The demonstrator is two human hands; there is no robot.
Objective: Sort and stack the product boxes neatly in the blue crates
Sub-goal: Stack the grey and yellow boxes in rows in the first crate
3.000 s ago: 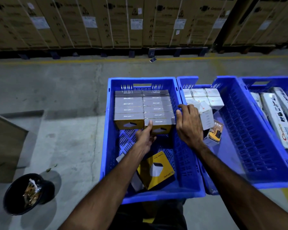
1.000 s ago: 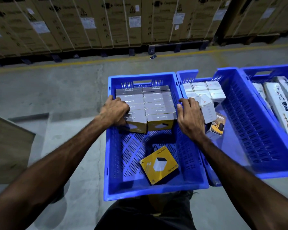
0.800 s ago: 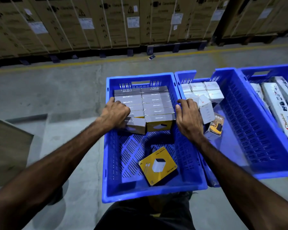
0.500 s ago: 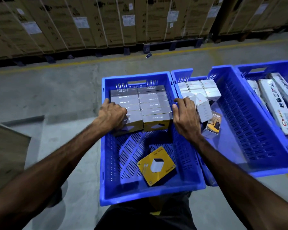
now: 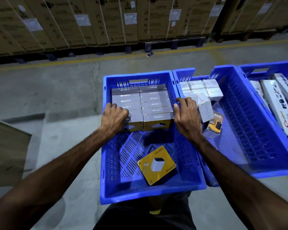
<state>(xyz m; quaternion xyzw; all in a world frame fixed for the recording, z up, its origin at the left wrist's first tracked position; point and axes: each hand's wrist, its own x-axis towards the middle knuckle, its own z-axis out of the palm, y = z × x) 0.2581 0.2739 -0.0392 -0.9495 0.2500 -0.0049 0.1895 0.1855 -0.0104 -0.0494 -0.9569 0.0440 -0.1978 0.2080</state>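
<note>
The left hand (image 5: 114, 118) sits at nine o'clock of the packed block of grey-topped boxes (image 5: 142, 105), its fingers curled over the nearest left box (image 5: 132, 121) and pressing it in against its neighbours. That block fills the twelve o'clock end of the near blue crate (image 5: 154, 194) in two tidy columns, standing on edge. At six o'clock of the block, a loose yellow box (image 5: 157, 165) lies flat and skewed on the crate's slotted floor.

These look like light, stiff card cartons with smooth printed faces. I judge they slide easily against one another and dent at the corners if squeezed hard, so the loose one is best taken by its two opposite narrow edges, not the broad face.

The right hand (image 5: 187, 118) rests at three o'clock of the block, fingers bent over the crate's side rim, gripping it to steady the crate. The two hands are well apart, one on each flank of the stack, both forearms reaching forward and down.

Further toward three o'clock, the second blue crate (image 5: 249, 171) holds white boxes (image 5: 201, 90) at its far end, one tipped over, beside a 65W charger box (image 5: 214, 124).
</note>
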